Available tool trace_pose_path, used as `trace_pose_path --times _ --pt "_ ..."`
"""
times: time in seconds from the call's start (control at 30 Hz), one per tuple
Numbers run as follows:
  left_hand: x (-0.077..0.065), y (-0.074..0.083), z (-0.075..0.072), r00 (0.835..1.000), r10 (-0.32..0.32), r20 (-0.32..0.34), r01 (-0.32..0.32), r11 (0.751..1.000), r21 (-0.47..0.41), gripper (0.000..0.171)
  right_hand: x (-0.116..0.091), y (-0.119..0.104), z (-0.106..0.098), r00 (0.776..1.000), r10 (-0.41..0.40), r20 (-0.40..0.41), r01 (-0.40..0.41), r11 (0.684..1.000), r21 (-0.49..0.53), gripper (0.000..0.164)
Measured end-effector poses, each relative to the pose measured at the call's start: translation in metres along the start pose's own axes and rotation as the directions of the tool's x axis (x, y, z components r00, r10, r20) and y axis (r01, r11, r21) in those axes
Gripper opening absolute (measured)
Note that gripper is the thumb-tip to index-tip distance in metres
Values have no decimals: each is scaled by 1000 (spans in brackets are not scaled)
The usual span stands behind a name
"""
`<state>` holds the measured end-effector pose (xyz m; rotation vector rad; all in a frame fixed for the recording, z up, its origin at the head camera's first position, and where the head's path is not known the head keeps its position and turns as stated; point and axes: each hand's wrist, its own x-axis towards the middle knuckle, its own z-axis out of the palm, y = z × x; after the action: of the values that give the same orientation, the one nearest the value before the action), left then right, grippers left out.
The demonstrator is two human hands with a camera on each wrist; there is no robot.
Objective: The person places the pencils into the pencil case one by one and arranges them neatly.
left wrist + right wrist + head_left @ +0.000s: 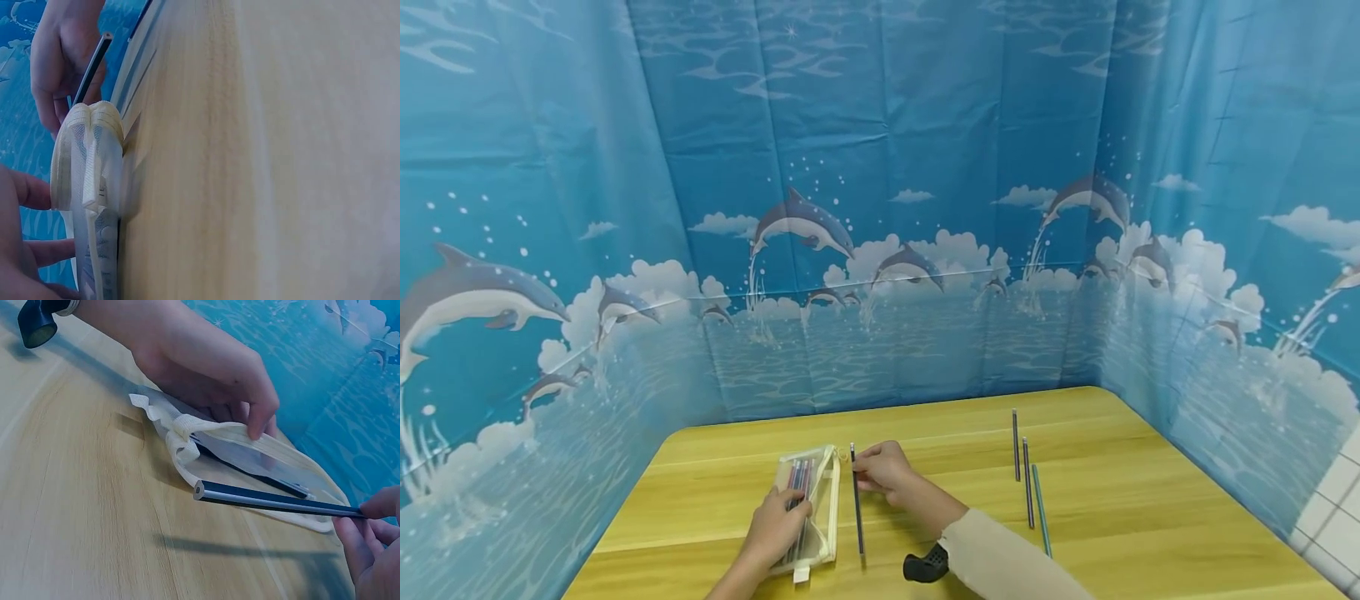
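Observation:
A cream-edged mesh pencil case (833, 504) lies on the table, and several pencils (801, 473) show through its see-through side. My left hand (777, 527) holds the case, fingers on its upper side. In the right wrist view the zip edge (234, 427) gapes beside the left fingers (258, 419). My right hand (883, 468) pinches a dark pencil (858, 521) near its far end, just right of the case. The pencil's flat near end (199, 490) points back toward me, above the table and alongside the case opening.
To the right lie two dark pencils (1016, 450) and a teal pencil (1041, 508), roughly lengthwise on the yellow wood-grain table (1120, 467). A black device (927, 565) sits by the right wrist. A blue dolphin-print curtain (925, 350) hangs behind the table's far edge.

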<state>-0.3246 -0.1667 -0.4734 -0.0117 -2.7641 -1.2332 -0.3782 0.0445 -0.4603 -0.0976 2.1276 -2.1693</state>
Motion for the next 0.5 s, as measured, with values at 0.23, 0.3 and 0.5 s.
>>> trace_pose_path --times 0.23,0.3,0.5 --pt "1 1 1 1000 6 -15 -6 1000 7 50 3 2 15 1000 3 -26 -3 1000 -15 25" --pt "1 1 1 1000 3 -14 -3 1000 8 50 4 2 19 999 8 -36 -9 1000 -25 25" --pt "3 -1 2 1000 -5 -7 5 1000 14 51 7 4 27 998 16 -55 -18 999 -31 22"
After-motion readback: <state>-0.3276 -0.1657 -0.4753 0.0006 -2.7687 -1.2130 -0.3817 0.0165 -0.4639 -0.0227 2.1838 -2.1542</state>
